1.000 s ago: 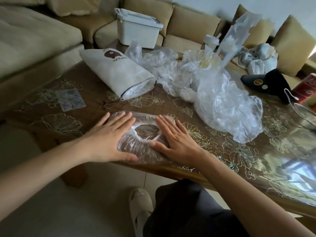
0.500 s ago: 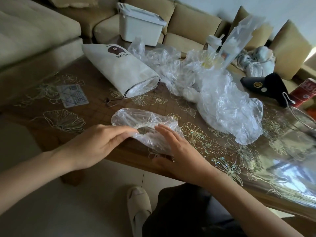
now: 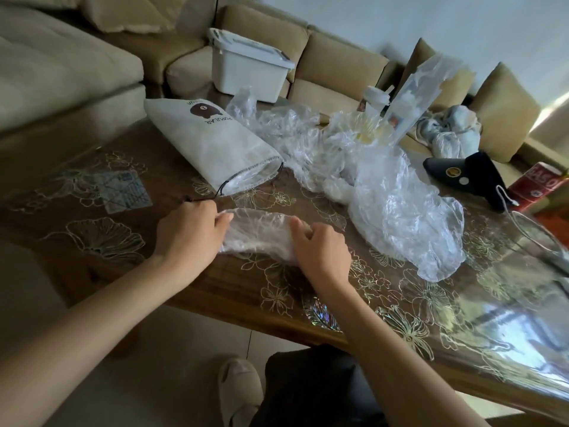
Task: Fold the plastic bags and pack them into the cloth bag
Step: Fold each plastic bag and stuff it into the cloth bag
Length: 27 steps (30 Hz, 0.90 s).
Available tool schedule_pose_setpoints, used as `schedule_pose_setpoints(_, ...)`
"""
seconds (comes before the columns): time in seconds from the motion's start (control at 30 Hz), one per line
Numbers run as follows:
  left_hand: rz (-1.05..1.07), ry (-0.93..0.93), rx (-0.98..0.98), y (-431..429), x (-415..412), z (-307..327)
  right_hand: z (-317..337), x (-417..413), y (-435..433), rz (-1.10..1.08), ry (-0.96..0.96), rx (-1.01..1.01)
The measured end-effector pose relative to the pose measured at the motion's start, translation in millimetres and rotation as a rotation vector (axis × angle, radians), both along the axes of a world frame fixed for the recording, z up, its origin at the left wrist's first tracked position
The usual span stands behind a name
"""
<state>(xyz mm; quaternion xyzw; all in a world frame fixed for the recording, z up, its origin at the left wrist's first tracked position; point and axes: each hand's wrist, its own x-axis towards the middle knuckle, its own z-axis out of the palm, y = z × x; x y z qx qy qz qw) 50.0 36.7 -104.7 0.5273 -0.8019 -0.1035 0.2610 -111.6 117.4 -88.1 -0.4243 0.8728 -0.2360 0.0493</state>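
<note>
A clear plastic bag [image 3: 257,234], folded into a narrow band, lies on the table in front of me. My left hand [image 3: 191,231] grips its left end with curled fingers. My right hand [image 3: 320,249] grips its right end, fingers curled over the plastic. Behind them the white cloth bag [image 3: 212,143] with a brown bear print lies on its side, its drawstring mouth facing me with plastic visible inside. A heap of loose clear plastic bags [image 3: 385,192] spreads to the right of the cloth bag.
The wooden table [image 3: 92,235] has a glossy flower-patterned cover. A white lidded bin [image 3: 246,69] stands on the sofa behind. A black object [image 3: 468,177], a red carton [image 3: 538,184] and a cable sit at the right. A paper card [image 3: 123,191] lies at the left.
The bag was pressed flat under both open hands, then lifted at its near edge and folded over away from me. Both hands now grip the ends of the narrower band.
</note>
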Motion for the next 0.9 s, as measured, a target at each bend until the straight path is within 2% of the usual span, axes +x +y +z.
schedule_pose_setpoints(0.1, 0.055, -0.068, -0.019, 0, 3, 0, -9, 8, 0, -0.014, 0.21, 0.022)
schedule_pose_setpoints(0.27, 0.1, -0.169, -0.037, -1, 7, 8, -11, -2, -2, -0.035, 0.262, 0.015)
schedule_pose_setpoints(0.33, 0.11, -0.216, -0.143, -2, 7, 13, -12, -7, -2, -0.02, 0.281, 0.021)
schedule_pose_setpoints(0.37, 0.067, -0.219, -0.228, -2, 6, 15, -13, -8, -2, -0.011, 0.291, 0.018)
schedule_pose_setpoints(0.43, -0.158, -0.113, -0.405, 0, -4, 17, -15, -9, -2, 0.007, 0.311, 0.018)
schedule_pose_setpoints(0.47, -0.294, -0.071, -0.41, 1, -12, 19, -15, -9, -3, 0.016, 0.317, 0.013)
schedule_pose_setpoints(0.53, -0.438, -0.095, -0.183, 5, -30, 21, -16, -10, -4, 0.023, 0.298, -0.002)
schedule_pose_setpoints(0.57, -0.437, -0.168, -0.045, 5, -38, 21, -15, -11, -3, 0.018, 0.268, -0.007)
schedule_pose_setpoints(0.67, -0.379, -0.364, 0.104, -6, -49, 25, -8, -16, 0, -0.035, 0.104, -0.057)
schedule_pose_setpoints(0.83, -0.377, -0.365, 0.434, -17, -55, 47, 6, -33, 12, -0.099, -0.202, -0.129)
schedule_pose_setpoints(0.9, -0.389, -0.306, 0.529, -21, -49, 54, 14, -36, 19, -0.099, -0.312, -0.156)
